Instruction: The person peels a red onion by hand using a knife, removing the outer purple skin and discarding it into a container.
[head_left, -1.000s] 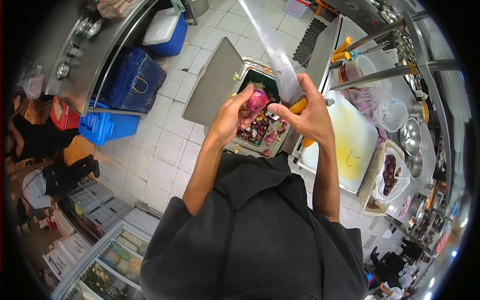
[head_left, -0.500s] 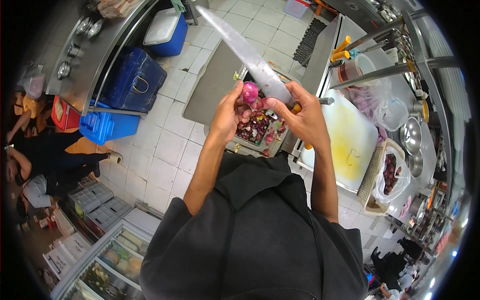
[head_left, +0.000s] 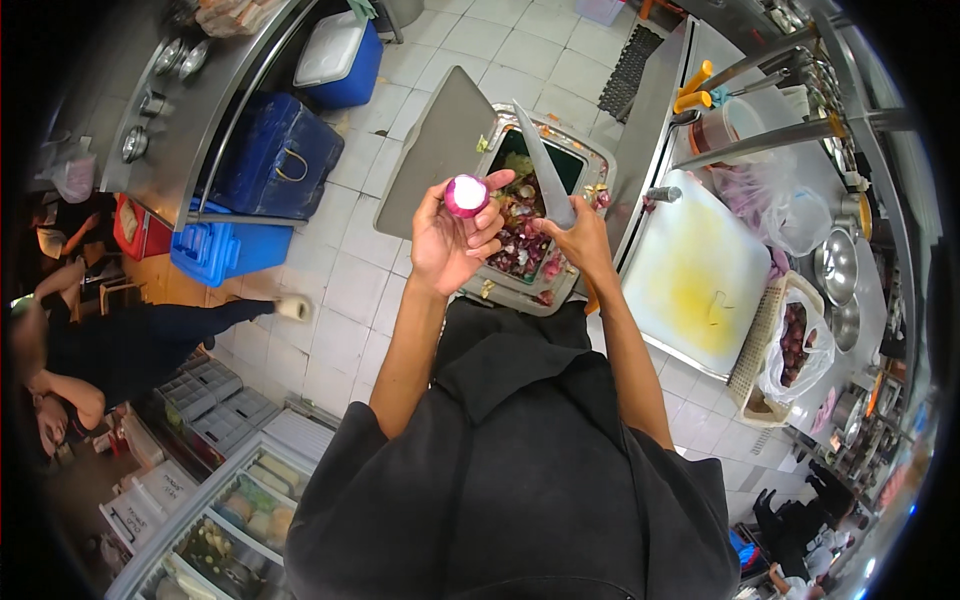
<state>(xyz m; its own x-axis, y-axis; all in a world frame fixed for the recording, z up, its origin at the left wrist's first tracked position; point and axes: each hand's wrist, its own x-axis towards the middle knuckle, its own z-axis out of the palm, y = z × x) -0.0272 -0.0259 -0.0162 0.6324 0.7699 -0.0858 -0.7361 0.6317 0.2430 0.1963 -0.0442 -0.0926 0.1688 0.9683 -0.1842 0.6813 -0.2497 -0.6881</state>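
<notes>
Tiled floor (head_left: 338,275), onion (head_left: 466,197) and knife (head_left: 543,165) in hands (head_left: 445,250), handle (head_left: 592,299) mostly hidden

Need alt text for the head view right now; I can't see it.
A person's left hand holds a red onion with a white patch facing up, while the right hand grips a long knife. Beneath them is an open bin of vegetable scraps. To the right lie a yellow-stained white cutting board and a beige basket.
</notes>
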